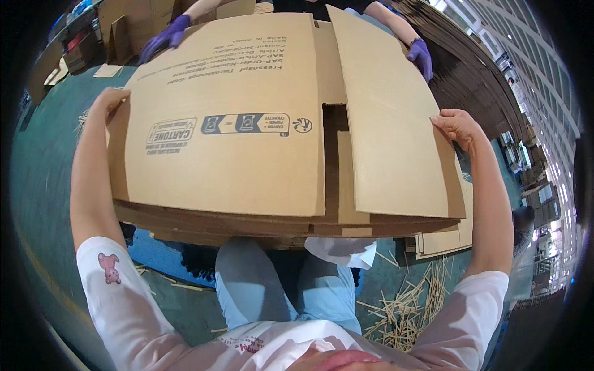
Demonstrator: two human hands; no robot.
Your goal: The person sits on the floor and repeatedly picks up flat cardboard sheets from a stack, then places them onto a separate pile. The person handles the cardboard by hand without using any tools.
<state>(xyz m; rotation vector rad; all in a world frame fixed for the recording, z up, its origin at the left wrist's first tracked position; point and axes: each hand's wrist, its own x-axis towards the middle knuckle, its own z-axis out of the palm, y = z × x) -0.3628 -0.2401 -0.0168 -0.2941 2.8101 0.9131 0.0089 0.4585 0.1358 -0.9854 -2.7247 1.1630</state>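
A large flattened brown cardboard carton (pixel 229 167) with dark print lies across a stack of flat cardboard (pixel 247 226) in front of my legs. My left hand (pixel 111 100) grips its left edge, fingers closed round the board and partly hidden. At the right, my right hand (pixel 458 126) pinches the outer edge of a plain flap panel (pixel 396 142), thumb on top. A dark slot separates this panel from the printed one. Across from me, a co-worker's purple-gloved hands, one (pixel 166 39) at the far left edge and the other (pixel 421 59) at the far right, touch the carton.
Scattered thin cardboard strips (pixel 408 309) litter the green floor (pixel 49 204) at my lower right. More flat board (pixel 448 238) lies beyond the stack's right side. Tall piles of cardboard (pixel 479 93) stand behind at the right, with folded cardboard (pixel 139 31) at the back left.
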